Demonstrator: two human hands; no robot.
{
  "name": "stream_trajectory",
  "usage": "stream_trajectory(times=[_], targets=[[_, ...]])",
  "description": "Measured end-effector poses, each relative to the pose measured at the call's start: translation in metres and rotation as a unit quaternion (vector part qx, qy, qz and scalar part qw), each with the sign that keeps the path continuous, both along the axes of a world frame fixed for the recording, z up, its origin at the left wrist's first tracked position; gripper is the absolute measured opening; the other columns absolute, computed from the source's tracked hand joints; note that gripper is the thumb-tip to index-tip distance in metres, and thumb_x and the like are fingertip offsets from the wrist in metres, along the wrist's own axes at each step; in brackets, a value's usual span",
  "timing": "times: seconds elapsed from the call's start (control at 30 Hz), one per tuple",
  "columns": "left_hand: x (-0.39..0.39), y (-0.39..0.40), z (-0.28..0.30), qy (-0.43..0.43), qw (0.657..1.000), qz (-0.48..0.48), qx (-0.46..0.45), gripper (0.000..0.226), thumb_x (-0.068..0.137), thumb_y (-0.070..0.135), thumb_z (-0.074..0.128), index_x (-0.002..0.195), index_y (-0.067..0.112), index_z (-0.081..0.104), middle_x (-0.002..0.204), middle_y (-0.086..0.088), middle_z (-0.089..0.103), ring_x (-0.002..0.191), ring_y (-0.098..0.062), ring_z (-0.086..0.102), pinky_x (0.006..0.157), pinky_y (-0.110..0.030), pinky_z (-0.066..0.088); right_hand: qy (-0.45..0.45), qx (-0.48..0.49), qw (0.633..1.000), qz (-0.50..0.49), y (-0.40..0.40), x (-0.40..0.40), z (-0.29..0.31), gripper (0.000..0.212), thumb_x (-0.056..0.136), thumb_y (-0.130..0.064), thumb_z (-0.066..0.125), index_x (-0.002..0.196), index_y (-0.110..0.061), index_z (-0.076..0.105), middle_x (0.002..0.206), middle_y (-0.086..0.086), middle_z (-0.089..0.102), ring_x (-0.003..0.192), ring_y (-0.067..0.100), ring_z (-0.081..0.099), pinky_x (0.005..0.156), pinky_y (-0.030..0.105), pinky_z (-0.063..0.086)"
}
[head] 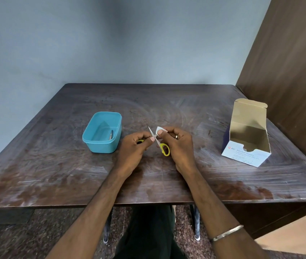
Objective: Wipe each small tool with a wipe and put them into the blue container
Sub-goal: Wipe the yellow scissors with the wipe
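Small scissors with yellow handles [164, 148] are held opened above the table's middle. My left hand [133, 148] grips one yellow handle, which mostly hides in its fingers. My right hand [178, 144] pinches a white wipe [160, 131] against a blade near the pivot; the other blade points up and away. The blue container [101, 131] stands just left of my hands. A small metal tool [111, 135] lies inside it by the right wall.
An open alcohol swab box [247, 139] with its lid flap up stands at the right of the dark wooden table [55, 174]. A brown panel rises beyond the table's right edge. A pale wall is behind.
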State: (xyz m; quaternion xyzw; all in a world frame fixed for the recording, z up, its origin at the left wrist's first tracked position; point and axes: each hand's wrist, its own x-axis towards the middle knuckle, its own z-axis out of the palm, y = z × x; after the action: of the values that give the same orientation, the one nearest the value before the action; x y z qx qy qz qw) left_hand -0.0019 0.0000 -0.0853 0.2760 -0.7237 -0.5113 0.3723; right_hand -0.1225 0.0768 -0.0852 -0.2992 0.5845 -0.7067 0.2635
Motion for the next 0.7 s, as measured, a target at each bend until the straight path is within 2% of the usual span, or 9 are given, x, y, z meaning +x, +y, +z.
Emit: stream_trajectory(times=[0.1,0.17,0.23,0.33,0.47,0.63,0.7], targets=[[0.0007,0.0011,0.0011,-0.002,1.0,0.001,-0.003,0.014,0.091,0.019,0.067,0.079,0.019,0.073,0.057,0.014,0.054,0.055,-0.003,0.042,0.057,-0.024,0.034,0.0,-0.002,1.0,0.0,0.0005,-0.0005,-0.0002,0.006,0.091,-0.011,0.072,0.087,-0.014,0.074,0.072,0.006,0.075,0.066,0.014,0.068,0.061,0.034,0.048],[0.0011,0.002,0.002,0.0,1.0,-0.001,-0.003,0.016,0.091,0.018,0.066,0.077,0.022,0.073,0.057,0.015,0.055,0.055,-0.001,0.043,0.057,-0.023,0.034,0.001,-0.004,1.0,0.009,0.0006,-0.002,-0.0019,0.001,0.088,-0.011,0.075,0.088,-0.011,0.074,0.075,0.013,0.074,0.068,0.019,0.065,0.06,0.033,0.047],[0.0014,0.0025,0.0026,-0.003,1.0,0.0,-0.003,0.017,0.092,0.018,0.066,0.076,0.024,0.072,0.057,0.016,0.055,0.055,0.0,0.043,0.057,-0.022,0.035,0.003,-0.003,1.0,0.012,0.001,-0.0024,-0.0025,0.008,0.086,-0.011,0.078,0.091,-0.006,0.073,0.077,0.018,0.072,0.067,0.022,0.062,0.058,0.031,0.046],[0.0015,0.0026,0.0024,-0.004,1.0,0.002,0.001,0.015,0.091,0.017,0.066,0.079,0.022,0.073,0.057,0.016,0.055,0.053,0.001,0.043,0.054,-0.017,0.035,0.004,-0.005,1.0,0.014,0.0017,-0.0015,-0.0019,0.008,0.087,-0.01,0.076,0.092,-0.004,0.074,0.074,0.011,0.071,0.065,0.017,0.061,0.056,0.028,0.045],[0.001,0.0015,0.0002,-0.015,1.0,0.001,-0.004,0.013,0.091,0.018,0.067,0.08,0.019,0.074,0.058,0.013,0.054,0.053,-0.002,0.042,0.055,-0.019,0.034,0.009,0.002,1.0,0.005,0.0024,-0.0019,-0.002,0.008,0.092,-0.012,0.07,0.091,-0.005,0.074,0.069,0.001,0.073,0.065,0.009,0.067,0.059,0.029,0.048],[0.0018,0.0014,0.0005,-0.009,1.0,-0.001,0.003,0.016,0.091,0.015,0.066,0.076,0.018,0.072,0.057,0.013,0.053,0.051,0.0,0.04,0.052,-0.014,0.033,0.012,0.0,1.0,0.02,0.0026,-0.0029,-0.0028,0.012,0.086,-0.01,0.077,0.092,-0.001,0.071,0.07,0.01,0.067,0.059,0.014,0.057,0.049,0.023,0.044],[0.0017,0.0013,0.0003,-0.014,1.0,0.0,0.001,0.015,0.091,0.016,0.066,0.077,0.017,0.073,0.058,0.011,0.054,0.052,-0.001,0.042,0.053,-0.015,0.034,0.014,-0.002,1.0,0.019,0.0033,-0.0025,-0.0029,0.01,0.087,-0.01,0.075,0.091,-0.001,0.072,0.07,0.009,0.067,0.061,0.017,0.057,0.05,0.024,0.043]])
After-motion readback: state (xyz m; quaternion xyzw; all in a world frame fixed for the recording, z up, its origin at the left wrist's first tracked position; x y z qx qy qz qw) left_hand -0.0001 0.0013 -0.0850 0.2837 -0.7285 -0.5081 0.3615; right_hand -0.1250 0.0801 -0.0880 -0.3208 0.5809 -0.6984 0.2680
